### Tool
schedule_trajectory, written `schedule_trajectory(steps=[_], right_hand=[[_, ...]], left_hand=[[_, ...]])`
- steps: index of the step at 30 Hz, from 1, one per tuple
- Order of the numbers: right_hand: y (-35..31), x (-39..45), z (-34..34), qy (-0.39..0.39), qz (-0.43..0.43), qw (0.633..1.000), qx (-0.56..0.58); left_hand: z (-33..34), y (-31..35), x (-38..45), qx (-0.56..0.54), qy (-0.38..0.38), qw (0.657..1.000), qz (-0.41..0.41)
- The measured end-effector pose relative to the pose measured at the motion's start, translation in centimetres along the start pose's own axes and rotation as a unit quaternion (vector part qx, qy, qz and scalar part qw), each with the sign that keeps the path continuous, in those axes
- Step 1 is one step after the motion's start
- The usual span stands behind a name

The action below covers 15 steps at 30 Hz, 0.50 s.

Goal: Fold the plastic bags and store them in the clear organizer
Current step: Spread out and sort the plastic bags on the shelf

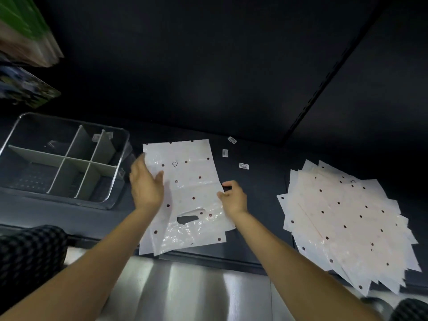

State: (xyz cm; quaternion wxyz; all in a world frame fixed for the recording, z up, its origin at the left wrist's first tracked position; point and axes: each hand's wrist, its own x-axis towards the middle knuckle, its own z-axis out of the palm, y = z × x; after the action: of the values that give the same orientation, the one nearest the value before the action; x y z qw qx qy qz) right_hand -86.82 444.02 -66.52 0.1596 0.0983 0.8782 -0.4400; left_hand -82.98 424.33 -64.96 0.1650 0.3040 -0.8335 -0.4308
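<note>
Flat on the middle of the dark shelf (pixel 259 181) lies a white dotted bag (pixel 187 195). The left hand (pixel 146 184) rests with straight fingers on its left edge; the right hand (pixel 232 196) pinches its right edge. The clear organizer (pixel 62 156) sits at the shelf's left end, a pile of bags (pixel 347 223) at its right.

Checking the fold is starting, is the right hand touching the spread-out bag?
Touching. The head view shows the right hand pinching the right edge of the plastic bag, fingertips overlapping the sheet.

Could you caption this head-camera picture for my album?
Two hands flatten a dotted plastic bag between a clear organizer and a bag pile.
</note>
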Motion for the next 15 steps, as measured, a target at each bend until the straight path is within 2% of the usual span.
schedule_trajectory(steps=[3, 5, 7, 12, 15], right_hand=[[-0.1, -0.5, 1.2, -0.018, 0.010, 1.000, -0.015], [0.3, -1.4, 1.6, -0.038, 0.007, 0.999, -0.028], [1.3, -2.3, 0.8, -0.025, -0.014, 0.996, -0.080], [7.2, -3.3, -7.5, 0.145, -0.084, 0.975, -0.143], [12.5, -3.5, -14.1, 0.220, -0.010, 0.948, -0.230]], left_hand=[[1.2, -0.4, -3.6, 0.119, -0.084, 0.983, 0.115], [2.2, -0.6, -5.7, 0.206, -0.167, 0.952, 0.152], [3.3, -0.8, -7.3, 0.274, -0.235, 0.916, 0.176], [5.7, -0.4, -9.5, 0.377, -0.347, 0.815, 0.269], [6.5, -0.2, -10.4, 0.415, -0.390, 0.759, 0.314]])
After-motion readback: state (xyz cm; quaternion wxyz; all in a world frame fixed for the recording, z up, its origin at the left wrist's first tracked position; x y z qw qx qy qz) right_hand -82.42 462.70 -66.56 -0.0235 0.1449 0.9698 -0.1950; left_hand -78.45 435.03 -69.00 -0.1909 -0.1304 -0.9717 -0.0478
